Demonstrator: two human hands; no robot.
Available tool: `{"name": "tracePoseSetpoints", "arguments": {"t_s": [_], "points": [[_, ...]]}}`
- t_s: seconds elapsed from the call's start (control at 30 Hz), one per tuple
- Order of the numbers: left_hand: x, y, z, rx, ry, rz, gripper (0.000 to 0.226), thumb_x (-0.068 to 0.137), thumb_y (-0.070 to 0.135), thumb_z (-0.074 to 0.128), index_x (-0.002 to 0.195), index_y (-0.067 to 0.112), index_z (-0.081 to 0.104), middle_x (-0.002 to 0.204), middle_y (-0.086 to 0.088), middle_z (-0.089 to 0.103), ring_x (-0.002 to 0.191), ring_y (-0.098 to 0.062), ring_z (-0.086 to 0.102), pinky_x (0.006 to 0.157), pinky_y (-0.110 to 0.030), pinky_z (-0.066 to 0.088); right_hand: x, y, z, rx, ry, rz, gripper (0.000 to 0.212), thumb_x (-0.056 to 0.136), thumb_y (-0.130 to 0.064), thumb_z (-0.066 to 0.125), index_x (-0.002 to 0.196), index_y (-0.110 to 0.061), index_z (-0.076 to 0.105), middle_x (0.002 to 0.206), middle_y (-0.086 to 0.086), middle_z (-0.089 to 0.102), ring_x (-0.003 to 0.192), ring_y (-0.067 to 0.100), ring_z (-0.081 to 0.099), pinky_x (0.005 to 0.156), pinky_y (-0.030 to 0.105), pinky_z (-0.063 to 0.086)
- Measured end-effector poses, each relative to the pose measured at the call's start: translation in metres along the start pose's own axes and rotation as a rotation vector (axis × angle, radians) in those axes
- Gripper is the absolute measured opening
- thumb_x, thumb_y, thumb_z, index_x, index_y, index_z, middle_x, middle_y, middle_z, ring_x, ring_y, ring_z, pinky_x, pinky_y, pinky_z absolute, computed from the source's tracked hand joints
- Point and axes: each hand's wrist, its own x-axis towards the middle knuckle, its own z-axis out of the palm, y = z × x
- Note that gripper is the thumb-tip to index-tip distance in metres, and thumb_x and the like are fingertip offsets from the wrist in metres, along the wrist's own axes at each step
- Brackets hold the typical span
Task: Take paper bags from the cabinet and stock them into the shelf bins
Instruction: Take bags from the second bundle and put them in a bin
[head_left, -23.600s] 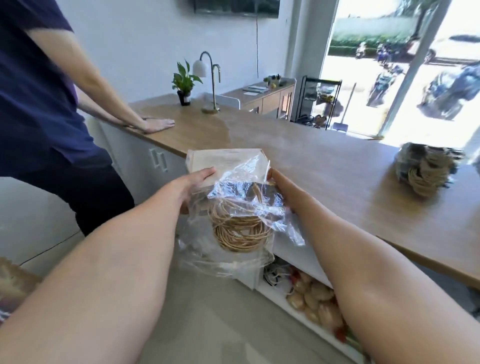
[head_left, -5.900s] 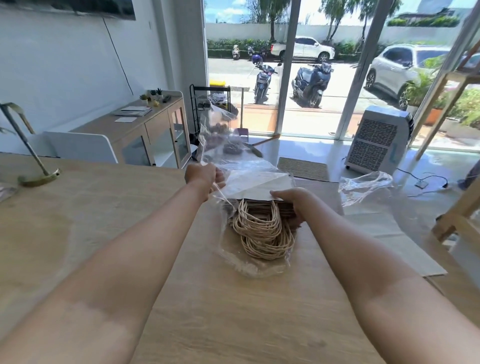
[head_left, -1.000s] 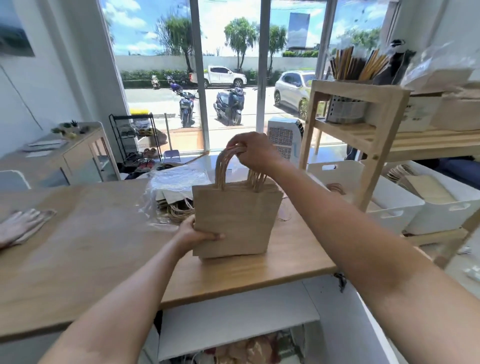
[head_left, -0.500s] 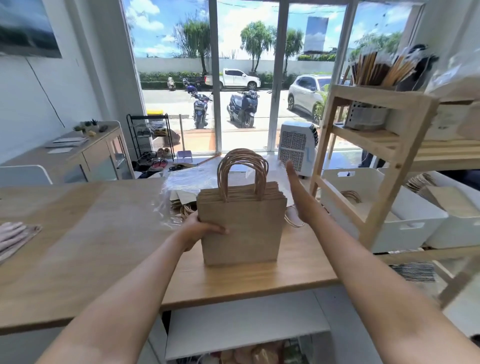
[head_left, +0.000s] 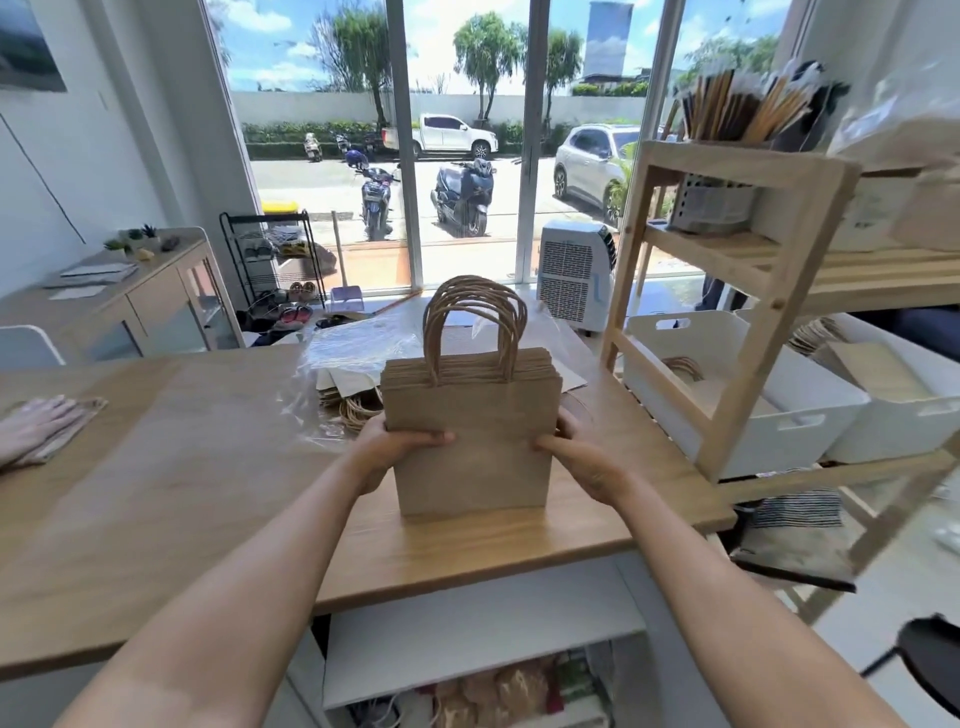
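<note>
We are gripping an upright stack of paper bags on the table, left hand and right hand clamping its sides.

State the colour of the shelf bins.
White bins, clearest in the head view.

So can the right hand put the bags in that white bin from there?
Probably yes. The right hand grips the stack of paper bags on the side nearest the white bin. The bin's top is open, but the wooden shelf post stands in front, so the bags must go around it.
</note>
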Motion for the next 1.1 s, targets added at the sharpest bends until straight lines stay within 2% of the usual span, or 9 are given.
{"name": "tracePoseSetpoints", "arguments": {"t_s": [0.07,0.2,0.37,0.53,0.67,0.73,0.87,1.0,1.1], "points": [[0.000,0.001,0.002,0.023,0.016,0.011,0.079,0.020,0.028,0.097,0.094,0.013,0.071,0.100,-0.005,0.075,0.093,-0.017,0.070,0.087,-0.032,0.054,-0.003,0.005,0.001,-0.138,0.084,-0.003,0.055,0.086,0.004,0.056,0.137,-0.013,0.045,0.117,0.003,0.060,0.101,0.011,0.057,0.075,0.012,0.051],[0.008,0.014,0.011,0.159,0.005,0.064,0.044,0.052,0.008,0.092,0.085,0.020,0.067,0.093,0.004,0.070,0.082,-0.007,0.065,0.074,-0.021,0.058,-0.014,0.003,-0.006,-0.186,0.195,0.020,0.039,0.089,0.002,0.056,0.123,-0.016,0.048,0.106,0.001,0.057,0.099,0.016,0.056,0.083,0.023,0.051],[0.022,0.029,0.079,0.309,-0.163,0.154,0.051,0.053,0.013,0.093,0.097,0.017,0.069,0.099,0.003,0.069,0.094,-0.014,0.063,0.085,-0.028,0.053,-0.065,-0.002,-0.052,-0.227,0.482,0.000,0.033,0.087,0.006,0.057,0.113,-0.013,0.051,0.104,0.005,0.061,0.098,0.018,0.058,0.083,0.025,0.052],[0.028,0.023,0.185,0.450,-0.344,0.242,0.053,0.050,0.030,0.095,0.096,0.022,0.071,0.104,0.001,0.072,0.100,-0.017,0.067,0.091,-0.035,0.055,-0.148,-0.016,-0.110,-0.216,0.726,-0.015,0.039,0.087,0.014,0.051,0.116,-0.012,0.051,0.096,-0.001,0.059,0.087,0.009,0.058,0.067,0.010,0.052],[0.014,0.022,0.271,0.493,-0.483,0.333,0.052,0.052,0.030,0.094,0.097,0.013,0.074,0.103,-0.001,0.073,0.097,-0.015,0.068,0.088,-0.035,0.057,-0.203,-0.020,-0.166,-0.226,0.887,0.015,0.043,0.085,0.018,0.051,0.114,-0.013,0.051,0.097,0.000,0.062,0.088,0.011,0.058,0.076,0.024,0.048],[0.010,0.018,0.316,0.545,-0.552,0.356,0.057,0.052,0.035,0.093,0.101,0.012,0.074,0.104,-0.003,0.073,0.099,-0.016,0.068,0.087,-0.036,0.057,-0.225,-0.018,-0.194,-0.216,0.989,0.032,0.043,0.084,0.021,0.048,0.115,-0.008,0.051,0.098,0.004,0.063,0.090,0.017,0.057,0.072,0.017,0.050],[0.015,0.013,0.383,0.522,-0.625,0.256,0.066,0.056,0.036,0.091,0.113,0.010,0.069,0.111,-0.001,0.070,0.101,-0.017,0.067,0.090,-0.033,0.056,-0.247,-0.012,-0.250,-0.199,1.035,0.074,0.044,0.086,0.021,0.042,0.124,0.000,0.051,0.104,0.012,0.061,0.100,0.025,0.054,0.070,0.017,0.050],[0.032,0.006,0.434,0.328,-0.627,0.011,0.065,0.062,0.025,0.090,0.118,0.012,0.061,0.113,0.001,0.066,0.100,-0.016,0.064,0.087,-0.027,0.054,-0.240,-0.013,-0.311,-0.110,0.954,0.230,0.037,0.091,0.007,0.041,0.116,-0.016,0.058,0.094,0.001,0.064,0.083,0.016,0.059,0.066,0.028,0.046],[0.053,0.001,0.471,0.234,-0.583,-0.119,0.072,0.063,0.023,0.090,0.125,0.009,0.057,0.121,-0.009,0.066,0.101,-0.022,0.067,0.080,-0.030,0.056,-0.222,-0.016,-0.360,-0.093,0.928,0.304,0.029,0.091,0.000,0.044,0.109,-0.011,0.064,0.096,0.008,0.065,0.078,0.019,0.060,0.064,0.029,0.047]]}}
